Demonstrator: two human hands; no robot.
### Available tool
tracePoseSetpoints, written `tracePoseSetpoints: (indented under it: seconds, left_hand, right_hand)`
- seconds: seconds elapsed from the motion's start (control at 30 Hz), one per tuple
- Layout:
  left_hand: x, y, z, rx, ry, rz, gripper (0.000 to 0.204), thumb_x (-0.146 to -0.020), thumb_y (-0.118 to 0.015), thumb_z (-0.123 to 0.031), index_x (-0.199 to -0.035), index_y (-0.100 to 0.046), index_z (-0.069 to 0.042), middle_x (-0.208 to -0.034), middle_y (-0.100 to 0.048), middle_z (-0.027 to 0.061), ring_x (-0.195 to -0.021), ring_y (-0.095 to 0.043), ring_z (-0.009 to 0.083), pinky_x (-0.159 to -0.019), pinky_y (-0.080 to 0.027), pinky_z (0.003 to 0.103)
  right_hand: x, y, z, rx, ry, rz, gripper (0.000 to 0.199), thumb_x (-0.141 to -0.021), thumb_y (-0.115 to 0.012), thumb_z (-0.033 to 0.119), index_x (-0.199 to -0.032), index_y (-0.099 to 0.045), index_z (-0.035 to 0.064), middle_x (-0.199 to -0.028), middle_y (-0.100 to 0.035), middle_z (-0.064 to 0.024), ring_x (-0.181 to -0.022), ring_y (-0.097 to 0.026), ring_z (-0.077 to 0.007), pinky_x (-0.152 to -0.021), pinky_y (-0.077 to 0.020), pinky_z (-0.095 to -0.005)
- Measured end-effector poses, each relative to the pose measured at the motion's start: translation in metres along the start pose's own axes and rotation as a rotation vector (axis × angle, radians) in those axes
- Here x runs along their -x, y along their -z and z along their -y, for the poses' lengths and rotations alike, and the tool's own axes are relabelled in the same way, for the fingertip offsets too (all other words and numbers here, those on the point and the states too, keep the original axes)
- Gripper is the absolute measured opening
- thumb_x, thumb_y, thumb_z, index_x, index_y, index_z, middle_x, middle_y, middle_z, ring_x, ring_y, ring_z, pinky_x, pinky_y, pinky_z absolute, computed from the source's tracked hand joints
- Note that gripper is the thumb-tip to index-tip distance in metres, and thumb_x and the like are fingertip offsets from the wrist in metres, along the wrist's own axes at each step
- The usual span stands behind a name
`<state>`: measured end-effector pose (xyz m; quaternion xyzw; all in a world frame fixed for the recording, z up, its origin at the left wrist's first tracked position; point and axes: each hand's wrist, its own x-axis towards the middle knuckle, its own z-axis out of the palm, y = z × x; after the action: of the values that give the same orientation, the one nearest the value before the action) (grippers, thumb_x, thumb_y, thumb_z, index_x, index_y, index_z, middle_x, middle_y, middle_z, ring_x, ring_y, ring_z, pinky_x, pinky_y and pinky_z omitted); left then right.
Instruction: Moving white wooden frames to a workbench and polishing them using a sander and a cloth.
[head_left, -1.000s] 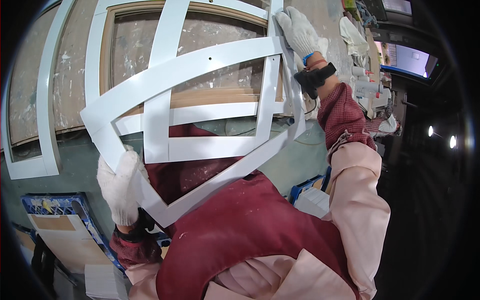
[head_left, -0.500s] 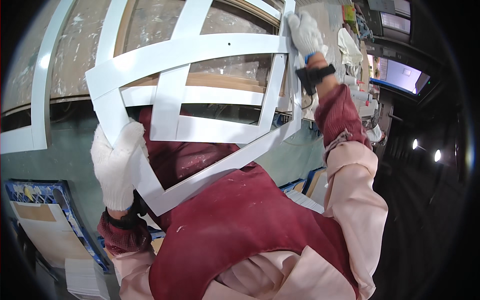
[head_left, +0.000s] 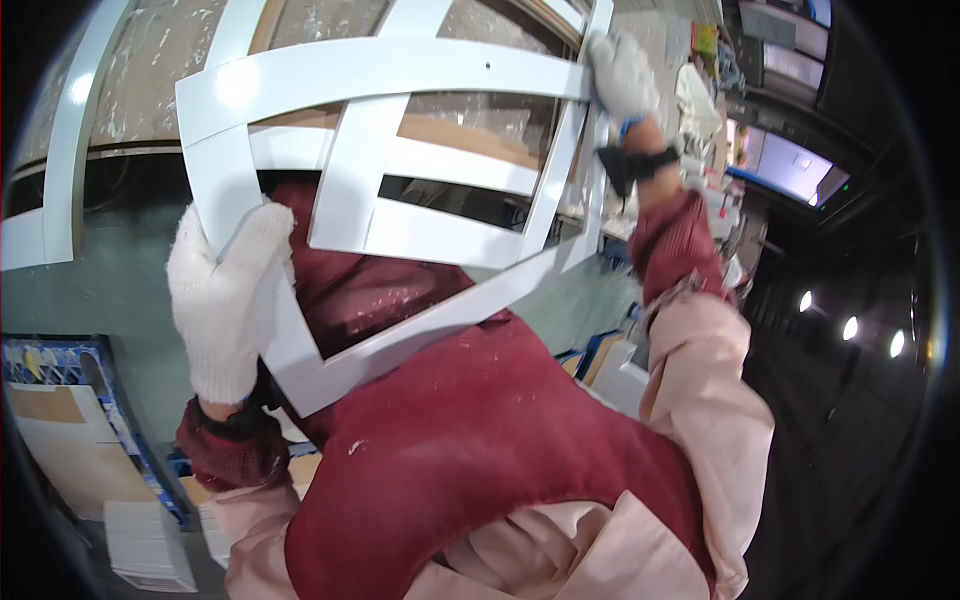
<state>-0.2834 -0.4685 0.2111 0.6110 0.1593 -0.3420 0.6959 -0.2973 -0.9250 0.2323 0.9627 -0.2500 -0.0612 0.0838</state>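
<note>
A glossy white rectangular frame [head_left: 450,310] is held tilted in front of my maroon apron, its lower bar close to the apron. My left hand [head_left: 225,300], in a white knit glove, grips the left side bar with the thumb across its face. My right hand [head_left: 625,75], gloved too, is closed around the upper right corner, its fingertips partly hidden. Seen through the opening, a second white frame [head_left: 440,235] rests on the worktable and juts over its edge.
The paint-spattered worktable [head_left: 150,95] bears another white frame [head_left: 75,150] at the left. Below left stand a blue crate [head_left: 60,360] and a leaning board [head_left: 60,440] by a stack of white pieces [head_left: 148,545]. Bottles and cloths line the right side.
The held frame and both hands have shifted slightly upward in the picture, and my left hand a little to the left. The grip of both hands stays the same.
</note>
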Motion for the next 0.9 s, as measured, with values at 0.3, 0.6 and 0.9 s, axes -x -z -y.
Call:
tracePoseSetpoints:
  seconds: [0.3,0.6,0.9]
  left_hand:
    - [0.005,-0.002,-0.008,-0.048,0.056,-0.031,0.028,-0.082,-0.071,-0.019,-0.099,-0.058,0.000,-0.075,-0.060,0.0038,-0.058,-0.055,0.0101,-0.051,-0.044,0.024]
    - [0.000,-0.004,-0.007,0.014,0.041,-0.013,0.025,-0.083,-0.067,-0.013,-0.101,-0.056,0.001,-0.072,-0.059,0.0054,-0.054,-0.054,0.0111,-0.050,-0.044,0.025]
    - [-0.002,-0.003,-0.007,0.073,0.004,0.043,0.027,-0.084,-0.067,-0.015,-0.102,-0.056,0.002,-0.073,-0.059,0.0063,-0.055,-0.055,0.0117,-0.050,-0.044,0.025]
  right_hand:
    - [-0.015,0.014,-0.036,0.318,0.364,0.068,0.029,-0.099,-0.040,0.025,-0.108,-0.059,0.0051,-0.089,-0.065,-0.0260,-0.091,-0.062,-0.0440,-0.078,-0.0479,-0.0485]
    - [0.077,0.012,0.062,0.039,0.162,-0.305,0.059,-0.096,-0.044,0.048,-0.129,-0.050,0.0000,-0.126,-0.055,-0.0261,-0.118,-0.052,-0.0415,-0.101,-0.0383,-0.0487]
    - [-0.026,0.005,-0.057,0.364,0.333,0.073,0.026,-0.087,-0.054,0.023,-0.105,-0.059,0.0052,-0.104,-0.061,-0.0293,-0.089,-0.062,-0.0478,-0.078,-0.0500,-0.0510]
